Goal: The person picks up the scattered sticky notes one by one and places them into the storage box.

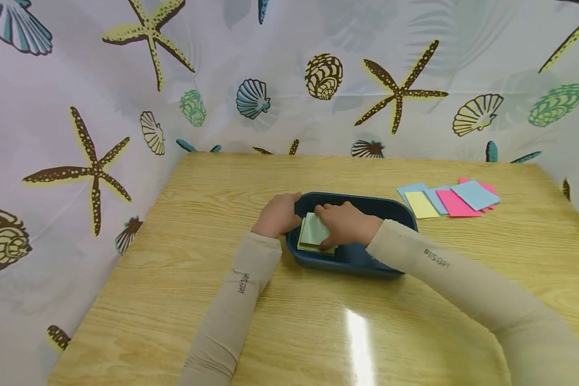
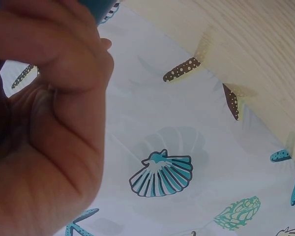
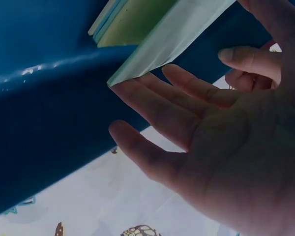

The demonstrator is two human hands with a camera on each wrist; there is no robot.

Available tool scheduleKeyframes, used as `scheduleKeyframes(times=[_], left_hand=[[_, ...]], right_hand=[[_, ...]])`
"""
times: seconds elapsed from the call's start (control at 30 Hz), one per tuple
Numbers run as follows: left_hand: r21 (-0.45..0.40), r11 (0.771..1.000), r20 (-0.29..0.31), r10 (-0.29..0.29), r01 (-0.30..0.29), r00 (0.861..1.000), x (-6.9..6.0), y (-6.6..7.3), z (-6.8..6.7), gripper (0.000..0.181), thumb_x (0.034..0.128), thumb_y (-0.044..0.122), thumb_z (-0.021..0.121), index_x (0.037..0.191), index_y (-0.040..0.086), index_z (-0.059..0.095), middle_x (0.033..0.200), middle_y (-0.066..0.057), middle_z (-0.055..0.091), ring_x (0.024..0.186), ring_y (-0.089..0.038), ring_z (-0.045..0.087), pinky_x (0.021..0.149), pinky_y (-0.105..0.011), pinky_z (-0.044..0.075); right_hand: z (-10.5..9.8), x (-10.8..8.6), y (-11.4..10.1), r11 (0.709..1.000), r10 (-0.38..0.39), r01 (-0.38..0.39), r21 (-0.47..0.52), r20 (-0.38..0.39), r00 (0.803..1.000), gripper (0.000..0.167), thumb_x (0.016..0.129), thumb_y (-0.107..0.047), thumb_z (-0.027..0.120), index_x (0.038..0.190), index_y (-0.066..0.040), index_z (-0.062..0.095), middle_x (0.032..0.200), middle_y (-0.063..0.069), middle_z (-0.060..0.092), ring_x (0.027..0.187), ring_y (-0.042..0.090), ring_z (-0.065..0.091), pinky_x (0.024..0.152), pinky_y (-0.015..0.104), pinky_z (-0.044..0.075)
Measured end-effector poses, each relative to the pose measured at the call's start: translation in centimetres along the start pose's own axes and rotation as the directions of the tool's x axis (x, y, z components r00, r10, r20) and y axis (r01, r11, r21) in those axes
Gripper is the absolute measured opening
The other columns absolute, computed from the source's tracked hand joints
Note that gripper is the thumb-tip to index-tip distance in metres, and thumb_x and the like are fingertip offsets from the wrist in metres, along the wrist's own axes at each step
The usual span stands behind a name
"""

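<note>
A dark blue plastic bin [image 1: 349, 269] stands on the table. My left hand [image 1: 277, 215] grips its left rim, fingers curled over the edge; the left wrist view shows the bent fingers [image 2: 64, 64] close up. Inside the bin my right hand [image 1: 349, 222] holds a pale green paper note [image 1: 313, 229] by its right side, between thumb and fingers. Beneath it, at the bin's left end, lies a stack of yellowish notes [image 1: 313, 248]. In the right wrist view the green note [image 3: 172, 44] tilts above the stack, which has yellow and blue edges.
To the right of the bin, blue, yellow and pink notes [image 1: 458, 203] lie overlapping on the wooden table [image 1: 212, 214]. A white cloth with shells and starfish [image 1: 289, 118] hangs behind and at the sides.
</note>
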State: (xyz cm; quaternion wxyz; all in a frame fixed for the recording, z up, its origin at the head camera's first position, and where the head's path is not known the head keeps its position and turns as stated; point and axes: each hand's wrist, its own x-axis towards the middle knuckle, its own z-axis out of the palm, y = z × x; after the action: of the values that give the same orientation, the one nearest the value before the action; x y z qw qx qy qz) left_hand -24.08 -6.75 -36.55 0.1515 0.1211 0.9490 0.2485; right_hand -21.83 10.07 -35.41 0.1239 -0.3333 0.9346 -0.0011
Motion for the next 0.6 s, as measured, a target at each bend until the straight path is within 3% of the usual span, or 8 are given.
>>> scheduleKeyframes(times=[0.23, 0.6], left_hand=[[0.012, 1.000, -0.023, 0.008, -0.008, 1.000, 0.0, 0.0, 0.1, 0.064, 0.0879, 0.001, 0.059, 0.148, 0.010, 0.039, 0.092, -0.013, 0.071, 0.041, -0.012, 0.041, 0.042, -0.022, 0.037], [0.009, 1.000, -0.022, 0.012, -0.012, 1.000, -0.2, 0.0, 0.1, 0.063, 0.0893, 0.001, 0.057, 0.148, 0.009, 0.038, 0.066, -0.009, 0.064, 0.039, -0.011, 0.040, 0.041, -0.022, 0.036]], right_hand=[[0.4, 0.5, -0.3, 1.000, 0.000, 0.000, -0.010, 0.010, 1.000, 0.070, 0.079, -0.036, 0.078, 0.129, 0.004, 0.050, 0.112, 0.017, 0.060, 0.094, 0.026, 0.059, 0.071, 0.042, 0.050], [1.2, 1.0, -0.6, 1.000, 0.014, -0.014, -0.020, 0.027, 1.000, 0.073, 0.077, -0.037, 0.080, 0.130, 0.004, 0.050, 0.113, 0.018, 0.061, 0.099, 0.028, 0.059, 0.075, 0.044, 0.053]])
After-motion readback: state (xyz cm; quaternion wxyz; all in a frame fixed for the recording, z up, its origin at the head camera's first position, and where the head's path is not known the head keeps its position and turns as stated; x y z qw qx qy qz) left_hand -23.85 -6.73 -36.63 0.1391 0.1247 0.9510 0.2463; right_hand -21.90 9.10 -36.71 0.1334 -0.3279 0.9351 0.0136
